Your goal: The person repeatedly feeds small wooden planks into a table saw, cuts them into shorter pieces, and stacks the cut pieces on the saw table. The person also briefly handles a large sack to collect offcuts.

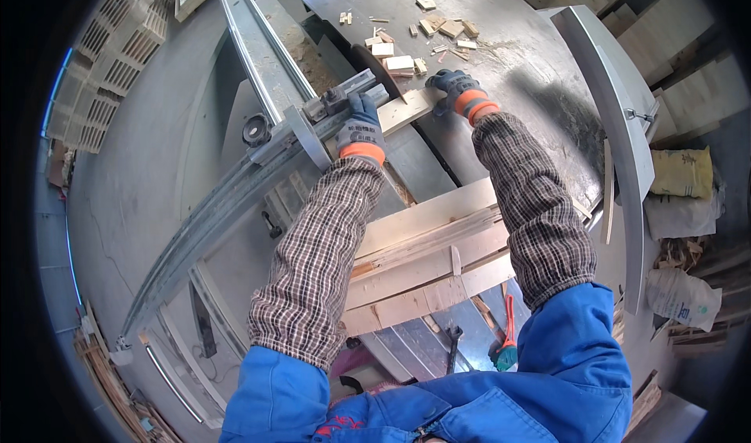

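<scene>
A short, pale wooden board [405, 111] lies across the metal table of a saw, against a metal fence [311, 136]. My left hand [361, 127], in a grey-blue glove with an orange cuff, is closed at the board's left end, close beside the fence. Its fingertips are partly hidden against the fence bar. On the board's right end, my right hand [457, 92] has its gloved fingers bent over the wood. Just beyond the board, between the hands, a dark curved saw blade [379, 69] rises from the table slot.
Several small wood offcuts [399, 64] and sawdust lie on the metal tabletop [516, 59]. Long planks [422, 232] are stacked right before my body. A red-handled tool [509, 322] and a wrench [453, 347] lie nearer. A sliding rail [266, 48] runs at left; sacks [682, 173] stand at right.
</scene>
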`<state>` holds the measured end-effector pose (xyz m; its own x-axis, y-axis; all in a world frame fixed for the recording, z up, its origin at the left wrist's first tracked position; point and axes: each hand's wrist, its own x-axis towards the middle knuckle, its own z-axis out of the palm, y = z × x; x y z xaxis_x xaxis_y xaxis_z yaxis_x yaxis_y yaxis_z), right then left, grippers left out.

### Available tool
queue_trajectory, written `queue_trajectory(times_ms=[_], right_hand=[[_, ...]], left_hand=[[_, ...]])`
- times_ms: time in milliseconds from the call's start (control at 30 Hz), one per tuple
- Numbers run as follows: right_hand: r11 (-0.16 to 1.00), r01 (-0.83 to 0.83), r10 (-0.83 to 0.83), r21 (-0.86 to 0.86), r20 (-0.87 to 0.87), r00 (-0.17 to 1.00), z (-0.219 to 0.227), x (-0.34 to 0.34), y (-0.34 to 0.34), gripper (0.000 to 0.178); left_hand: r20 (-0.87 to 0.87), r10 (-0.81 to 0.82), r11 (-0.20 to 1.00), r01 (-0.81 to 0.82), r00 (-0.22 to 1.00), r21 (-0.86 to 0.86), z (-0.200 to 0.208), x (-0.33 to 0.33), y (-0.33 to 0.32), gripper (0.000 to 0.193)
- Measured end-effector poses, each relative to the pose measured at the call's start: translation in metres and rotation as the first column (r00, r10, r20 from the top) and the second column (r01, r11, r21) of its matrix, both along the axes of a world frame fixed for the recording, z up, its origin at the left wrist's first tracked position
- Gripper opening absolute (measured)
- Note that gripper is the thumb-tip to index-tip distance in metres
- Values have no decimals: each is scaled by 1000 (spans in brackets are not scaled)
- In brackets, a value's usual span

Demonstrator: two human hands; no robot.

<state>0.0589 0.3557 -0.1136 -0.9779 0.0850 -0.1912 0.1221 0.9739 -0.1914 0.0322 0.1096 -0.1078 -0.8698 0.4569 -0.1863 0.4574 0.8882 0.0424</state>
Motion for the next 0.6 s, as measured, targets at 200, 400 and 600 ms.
queue_trajectory(times_ms=[200,400,600], right_hand=[[999,22,-22,26,10,1000,0,-11,-6,71],[993,81,-82,91,-1,997,4,-16,-11,73],[991,111,-114,79,36,993,19,-6,-15,76]], left_hand=[[-39,18,994,-14,999,110,-13,-7,-4,77],[-72,11,993,-2,997,122,-16,-7,-2,76],[53,27,997,-31,998,66,-1,-6,-5,95]])
